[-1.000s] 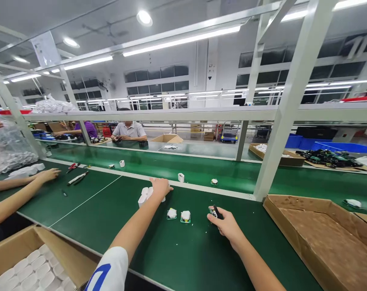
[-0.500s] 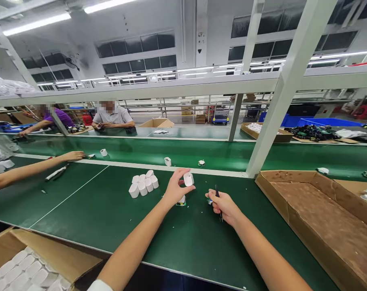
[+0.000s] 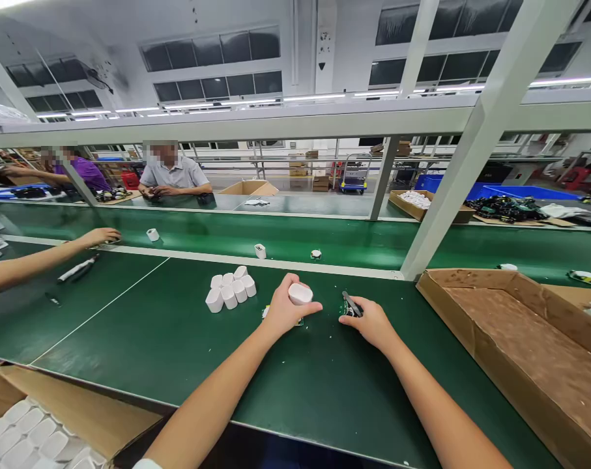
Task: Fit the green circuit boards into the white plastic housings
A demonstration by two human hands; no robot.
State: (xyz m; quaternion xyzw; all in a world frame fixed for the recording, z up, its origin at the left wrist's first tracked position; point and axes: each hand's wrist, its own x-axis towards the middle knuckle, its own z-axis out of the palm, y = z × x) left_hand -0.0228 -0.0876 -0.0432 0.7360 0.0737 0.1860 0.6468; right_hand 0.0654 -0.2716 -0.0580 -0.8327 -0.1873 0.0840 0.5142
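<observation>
A white plastic housing (image 3: pixel 301 294) is gripped between the thumb and fingers of my left hand (image 3: pixel 281 311), its smooth closed face toward me. On the bench just under that hand lies a green circuit board (image 3: pixel 300 322), mostly covered by it. My right hand (image 3: pixel 372 324) is closed around dark tweezers (image 3: pixel 352 303) and a small green circuit board (image 3: pixel 346 311), low over the bench. The two hands are apart. Left of them, several white housings (image 3: pixel 229 291) stand grouped on the green bench (image 3: pixel 295 384).
A cardboard tray (image 3: pixel 471 326) borders the right side. At lower left a cardboard box (image 3: pixel 80 404) holds rows of white housings. A green belt (image 3: pixel 217 238) behind carries housings and boards. A co-worker's hand (image 3: pixel 104 236) reaches in from the left; metal posts (image 3: pixel 471 150) rise ahead.
The housing in my left hand has turned from its open side to its closed face. My right hand has rolled, and the tweezers have tilted over. The co-worker's hand is further left in view.
</observation>
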